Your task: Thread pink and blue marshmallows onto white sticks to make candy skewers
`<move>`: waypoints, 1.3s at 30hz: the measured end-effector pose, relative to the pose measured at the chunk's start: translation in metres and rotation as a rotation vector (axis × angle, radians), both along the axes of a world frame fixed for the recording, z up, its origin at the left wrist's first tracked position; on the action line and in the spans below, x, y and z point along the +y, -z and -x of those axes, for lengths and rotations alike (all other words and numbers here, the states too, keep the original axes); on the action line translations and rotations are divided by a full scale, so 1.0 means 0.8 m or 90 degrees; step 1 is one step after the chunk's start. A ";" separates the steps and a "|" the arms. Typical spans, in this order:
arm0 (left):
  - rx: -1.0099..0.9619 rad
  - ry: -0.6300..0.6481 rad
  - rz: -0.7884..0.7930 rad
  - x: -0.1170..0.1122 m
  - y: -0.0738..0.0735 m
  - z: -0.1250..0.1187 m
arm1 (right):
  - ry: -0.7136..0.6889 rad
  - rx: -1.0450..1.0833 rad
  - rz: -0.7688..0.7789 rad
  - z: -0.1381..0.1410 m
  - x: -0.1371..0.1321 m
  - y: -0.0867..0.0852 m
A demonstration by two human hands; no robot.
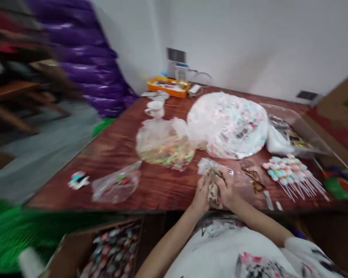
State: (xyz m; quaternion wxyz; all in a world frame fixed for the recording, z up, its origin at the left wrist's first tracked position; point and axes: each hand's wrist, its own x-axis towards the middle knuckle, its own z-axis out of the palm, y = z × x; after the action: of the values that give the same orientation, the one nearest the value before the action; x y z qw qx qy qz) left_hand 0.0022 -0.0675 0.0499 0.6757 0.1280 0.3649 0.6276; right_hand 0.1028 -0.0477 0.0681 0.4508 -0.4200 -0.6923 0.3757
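Both hands are together at the front edge of the table. My left hand and my right hand are wrapped around a small clear plastic bag with beige and brownish contents that blur hides. The bag's crumpled top pokes out beyond my fingers. Right of my hands lie brown-gold ribbon-like pieces and a small white strip. Farther right is a bunch of pink, blue and white balls on white sticks. A clear bag of small pastel pieces lies to the left, beyond my hands.
A big white bag of pastel pieces lies mid-table, beside a clear plastic bin. At the back stand a white cup and an orange tray. A green tape roll sits right; an open box is below left.
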 end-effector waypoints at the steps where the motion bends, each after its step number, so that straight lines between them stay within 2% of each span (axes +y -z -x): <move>1: 0.075 0.024 -0.021 0.004 0.003 -0.005 | 0.012 0.016 -0.003 -0.005 0.006 -0.004; 4: 0.271 0.111 -0.089 0.022 0.008 -0.018 | 0.014 0.008 -0.001 -0.034 0.028 -0.023; 7: 0.399 0.184 -0.159 0.054 0.004 -0.036 | 0.007 -0.002 0.008 -0.074 0.064 -0.038; 10: 0.483 0.257 -0.214 0.096 -0.006 -0.065 | 0.051 0.019 0.059 -0.122 0.107 -0.035; 12: 0.528 0.276 -0.236 0.132 -0.016 -0.083 | 0.132 0.032 0.084 -0.162 0.124 -0.025; 15: 0.609 0.162 -0.247 0.202 -0.034 -0.087 | 0.330 -0.002 -0.027 -0.226 0.116 -0.004; 17: 0.757 0.042 -0.295 0.245 -0.043 -0.072 | 0.442 0.028 -0.048 -0.264 0.091 0.011; 19: 0.948 0.033 -0.343 0.264 -0.049 -0.050 | 0.515 0.043 -0.045 -0.291 0.060 0.028; 21: 1.129 0.064 -0.395 0.248 -0.051 -0.033 | 0.536 0.028 -0.036 -0.302 0.027 0.045; 23: 1.258 0.145 -0.449 0.201 -0.048 -0.023 | 0.555 -0.013 -0.034 -0.300 0.000 0.060; 24: 1.290 0.228 -0.481 0.170 -0.045 -0.020 | 0.558 -0.036 -0.033 -0.297 -0.009 0.065; 27: 1.252 0.548 -0.575 0.080 -0.032 -0.007 | 0.511 -0.083 -0.005 -0.287 -0.020 0.075; 29: 1.253 0.616 -0.580 0.039 -0.022 0.003 | 0.437 -0.097 0.024 -0.280 -0.015 0.075; 31: 1.279 0.621 -0.586 0.021 -0.009 0.011 | 0.362 -0.122 0.019 -0.269 -0.004 0.072; 33: 1.308 0.588 -0.612 0.019 0.009 0.017 | 0.308 -0.172 -0.039 -0.251 0.005 0.066; 36: 1.360 0.447 -0.667 0.031 0.040 0.017 | 0.245 -0.268 -0.132 -0.216 0.008 0.060; 38: 1.378 0.323 -0.694 0.041 0.056 0.012 | 0.174 -0.306 -0.156 -0.202 0.008 0.062; 39: 1.378 0.284 -0.699 0.046 0.061 0.009 | 0.180 -0.320 -0.155 -0.202 0.009 0.064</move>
State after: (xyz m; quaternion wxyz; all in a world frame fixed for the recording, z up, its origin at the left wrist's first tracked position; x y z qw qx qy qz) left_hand -0.0053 -0.0310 0.0011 -0.0254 0.9080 0.3944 0.1394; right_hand 0.2645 -0.0406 0.0168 0.3600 -0.5346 -0.7570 0.1076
